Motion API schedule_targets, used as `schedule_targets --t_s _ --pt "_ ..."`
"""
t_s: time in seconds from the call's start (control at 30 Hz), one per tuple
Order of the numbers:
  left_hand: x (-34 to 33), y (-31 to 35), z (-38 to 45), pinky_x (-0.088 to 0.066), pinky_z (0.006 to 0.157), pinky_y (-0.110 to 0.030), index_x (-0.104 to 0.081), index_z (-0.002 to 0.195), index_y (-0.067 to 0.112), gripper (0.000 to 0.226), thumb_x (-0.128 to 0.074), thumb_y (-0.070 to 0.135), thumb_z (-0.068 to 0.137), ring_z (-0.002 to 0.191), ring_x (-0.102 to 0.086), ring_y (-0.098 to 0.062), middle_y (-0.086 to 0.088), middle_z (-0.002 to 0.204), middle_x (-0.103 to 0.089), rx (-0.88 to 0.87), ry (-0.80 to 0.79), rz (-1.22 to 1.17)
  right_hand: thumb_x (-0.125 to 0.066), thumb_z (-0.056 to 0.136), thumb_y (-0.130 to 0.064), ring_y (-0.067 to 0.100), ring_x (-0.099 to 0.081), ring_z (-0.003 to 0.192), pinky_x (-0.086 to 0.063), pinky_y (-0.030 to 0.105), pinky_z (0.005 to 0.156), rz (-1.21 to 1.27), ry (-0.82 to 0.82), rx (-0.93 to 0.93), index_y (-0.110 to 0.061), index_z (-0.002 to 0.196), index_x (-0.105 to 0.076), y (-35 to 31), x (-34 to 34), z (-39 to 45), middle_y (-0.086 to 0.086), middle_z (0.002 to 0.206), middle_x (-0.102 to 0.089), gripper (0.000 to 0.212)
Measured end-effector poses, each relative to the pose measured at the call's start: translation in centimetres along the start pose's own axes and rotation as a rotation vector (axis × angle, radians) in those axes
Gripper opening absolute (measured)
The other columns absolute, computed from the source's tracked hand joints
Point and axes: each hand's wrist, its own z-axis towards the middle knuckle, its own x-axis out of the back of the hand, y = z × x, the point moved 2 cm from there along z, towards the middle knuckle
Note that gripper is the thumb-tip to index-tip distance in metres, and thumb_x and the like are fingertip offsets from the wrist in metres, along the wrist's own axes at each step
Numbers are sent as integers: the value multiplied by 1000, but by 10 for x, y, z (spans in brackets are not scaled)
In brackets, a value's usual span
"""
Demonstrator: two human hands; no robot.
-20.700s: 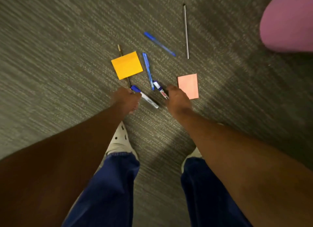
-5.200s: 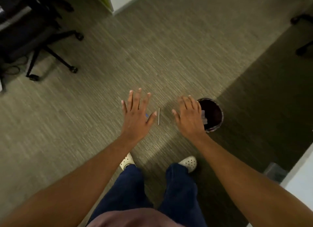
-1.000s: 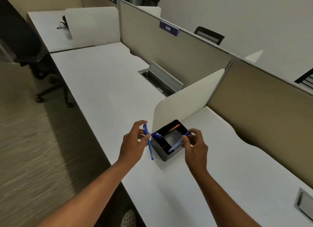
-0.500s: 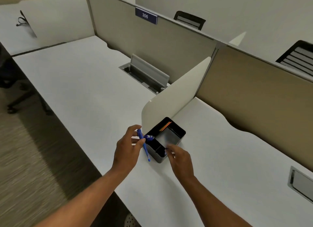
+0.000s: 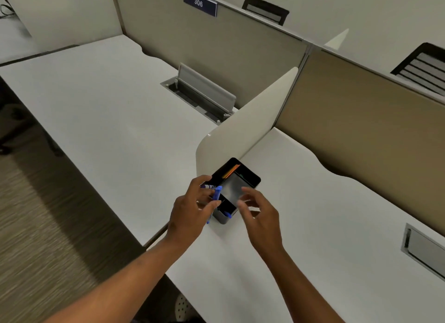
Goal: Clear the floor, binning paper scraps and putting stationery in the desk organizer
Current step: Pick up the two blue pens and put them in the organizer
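Left hand (image 5: 192, 209) grip holds blue pen (image 5: 216, 195) at frame centre. Right hand (image 5: 258, 214) grip wide, empty, beside black organizer (image 5: 250, 175) on bench (image 5: 115, 110).

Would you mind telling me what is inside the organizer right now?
The organizer holds orange sheets along its far-left wall and blue pens in the near compartment. The left hand, holding a blue pen, covers the left compartment.

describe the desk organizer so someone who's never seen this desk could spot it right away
On the long white desk, find the cream divider panel jutting out from the tan partition wall. At its near end sits the desk organizer, a small dark box with open compartments, between the left hand and the right hand. Nothing else there holds orange paper and blue pens.
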Motion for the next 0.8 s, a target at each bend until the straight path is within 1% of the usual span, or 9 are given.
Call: schedule_targets --t_s 0.07,0.1,0.2,0.27,0.33,0.5,0.57,0.67,0.8 --pt "-9 5 0 -54 74 -3 -48 141 34 70 -86 21 84 80 -70 14 30 99 -72 -63 -50 40 -73 95 -35 -4 -68 104 -54 7 80 6 -108 39 -47 131 -61 -18 -4 2 -24 111 -70 39" --pt "-13 7 0 -55 76 -4 -49 142 31 69 -85 21 85 83 -71 10 25 103 -75 -97 -71 72 -75 94 -33 -6 -68 103 -54 6 82 1 -137 63 -49 129 -61 -25 -6 3 -29 109 -68 41" --pt "-19 11 1 -65 82 -24 -53 139 28 60 -83 23 87 93 -78 -9 6 108 -80 -143 -93 114 -77 94 -21 -10 -68 96 -54 5 82 -16 -123 138 -59 111 -63 -34 -5 7 -35 97 -67 44" --pt "-19 12 3 -65 85 -27 -55 135 27 58 -85 25 85 97 -78 -11 4 111 -80 -136 -119 86 -78 92 -18 -4 -72 92 -58 11 81 -24 -100 160 -45 107 -72 -31 -1 10 -28 93 -71 32" --pt "-17 10 4 -63 88 -23 -58 129 26 57 -88 25 81 100 -77 -7 5 113 -79 -109 -139 33 -80 90 -15 0 -74 90 -60 14 81 -30 -27 161 -26 108 -77 -25 6 13 -19 94 -75 21" --pt "-8 -7 4 -62 91 -24 -65 118 25 37 -83 18 86 99 -74 -1 10 107 -77 -9 -95 31 -82 89 -11 5 -74 89 -60 19 81 -70 176 214 -19 107 -78 -15 19 22 -9 97 -77 21" --pt "-5 -13 2 -62 89 -24 -64 119 27 29 -74 15 95 99 -73 1 15 106 -76 2 -62 56 -80 89 -6 5 -73 89 -61 26 81 -123 153 278 -16 104 -77 -5 13 24 -8 97 -77 18" --pt "-3 -17 -1 -60 85 -19 -60 121 35 29 -62 13 102 100 -72 2 17 106 -76 32 -34 71 -79 89 -3 7 -74 89 -62 32 82 -225 46 340 -12 102 -78 15 -1 26 -5 97 -79 15" --pt "-3 -21 -3 -59 84 -18 -58 122 36 32 -57 10 103 101 -72 0 16 105 -76 54 -19 65 -77 91 -4 11 -75 94 -62 33 88 -321 -79 338 -10 106 -79 42 -15 26 -1 104 -80 16"
